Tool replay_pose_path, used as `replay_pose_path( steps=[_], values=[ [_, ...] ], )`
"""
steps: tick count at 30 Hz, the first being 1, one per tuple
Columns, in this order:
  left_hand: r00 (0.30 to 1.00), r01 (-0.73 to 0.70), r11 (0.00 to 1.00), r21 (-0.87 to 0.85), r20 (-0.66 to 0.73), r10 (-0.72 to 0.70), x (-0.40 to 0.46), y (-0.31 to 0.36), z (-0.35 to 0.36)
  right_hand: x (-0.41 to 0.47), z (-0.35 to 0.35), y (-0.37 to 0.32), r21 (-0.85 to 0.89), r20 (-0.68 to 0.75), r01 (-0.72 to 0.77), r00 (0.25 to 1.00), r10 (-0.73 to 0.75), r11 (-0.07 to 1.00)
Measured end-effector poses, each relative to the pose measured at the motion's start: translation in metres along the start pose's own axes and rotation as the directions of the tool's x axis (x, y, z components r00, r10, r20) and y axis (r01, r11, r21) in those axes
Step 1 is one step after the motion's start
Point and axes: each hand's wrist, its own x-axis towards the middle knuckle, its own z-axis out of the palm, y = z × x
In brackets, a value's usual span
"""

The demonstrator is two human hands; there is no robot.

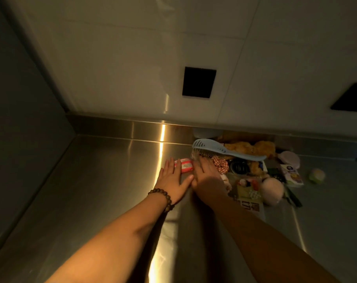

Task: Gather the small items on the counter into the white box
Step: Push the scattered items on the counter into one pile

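Both forearms reach up-frame over steel desk [104, 180]. Left hand [171, 178] spread flat, fingertips on pink packet [184, 165] at centre. Right hand [209, 180] spread against clear-sided box [196, 154], centre-right, blue hairbrush [218, 150] atop.

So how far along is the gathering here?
Done: the box already holds a heap, with a pale blue plastic hairbrush on top. In hand: the open left hand touches a small red packet. Left: a pale green round item sits on the steel counter.
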Motion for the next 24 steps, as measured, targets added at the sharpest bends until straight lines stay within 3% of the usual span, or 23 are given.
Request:
replay_pose_path(
  steps=[4,14,20,24],
  values=[
    [0.999,-0.035,0.999,0.036,-0.023,0.035,-0.026,0.005,-0.009,-0.02,-0.019,-0.001,0.077,0.057,-0.18,0.983,0.176,0.981],
    [0.972,-0.175,0.984,0.04,-0.153,0.179,-0.099,0.05,0.0,-0.124,-0.04,-0.01,0.206,-0.079,-0.404,0.901,0.427,0.891],
    [0.941,-0.324,0.941,0.094,-0.066,0.331,-0.126,0.09,0.031,-0.19,-0.036,0.008,0.19,-0.041,-0.588,0.795,0.605,0.786],
    [0.914,-0.405,0.909,0.1,0.052,0.402,-0.137,0.124,0.059,-0.245,-0.036,0.028,0.227,-0.022,-0.713,0.677,0.736,0.663]
  ],
)
